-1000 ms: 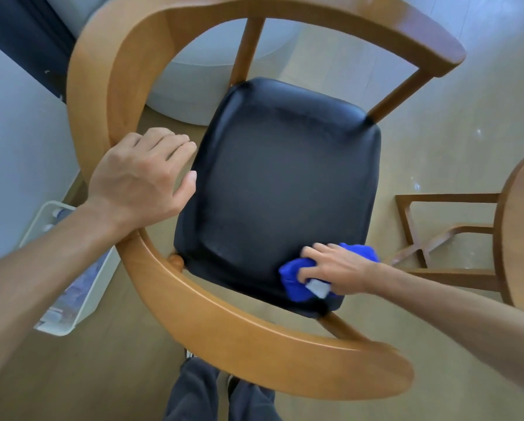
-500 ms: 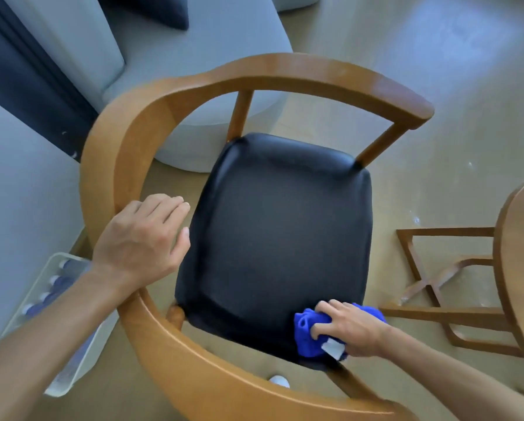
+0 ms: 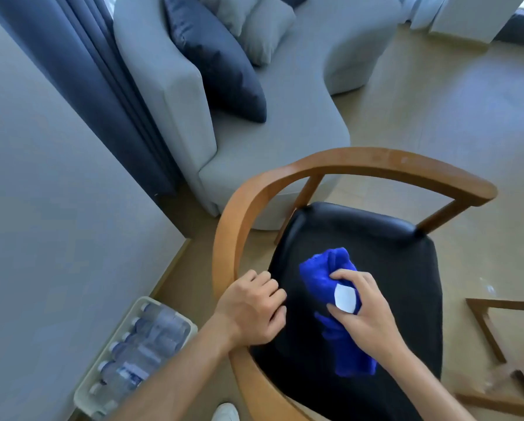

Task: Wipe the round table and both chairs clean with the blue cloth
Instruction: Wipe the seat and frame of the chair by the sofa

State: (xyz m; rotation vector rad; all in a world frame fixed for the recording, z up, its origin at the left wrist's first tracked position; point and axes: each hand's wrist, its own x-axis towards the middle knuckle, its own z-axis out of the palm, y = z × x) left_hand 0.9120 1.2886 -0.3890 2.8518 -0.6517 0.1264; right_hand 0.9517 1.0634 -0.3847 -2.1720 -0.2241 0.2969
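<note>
A wooden chair (image 3: 376, 161) with a curved back rail and a black padded seat (image 3: 385, 268) stands below me. My right hand (image 3: 365, 311) grips the bunched blue cloth (image 3: 324, 275) with its white tag and holds it against the left middle of the seat. My left hand (image 3: 251, 308) rests on the chair's left rail, its fingers curled over the inner edge. The round table top is out of view; only its wooden base (image 3: 503, 354) shows at the right.
A grey sofa (image 3: 285, 126) with dark and grey cushions stands close behind the chair. A tray of water bottles (image 3: 139, 350) lies on the floor by the grey wall at the left. Dark curtains (image 3: 81, 71) hang at the upper left.
My right hand has carried the blue cloth from the seat's front right edge to its left middle. The view has tilted up, showing the sofa. My left hand stays on the rail.
</note>
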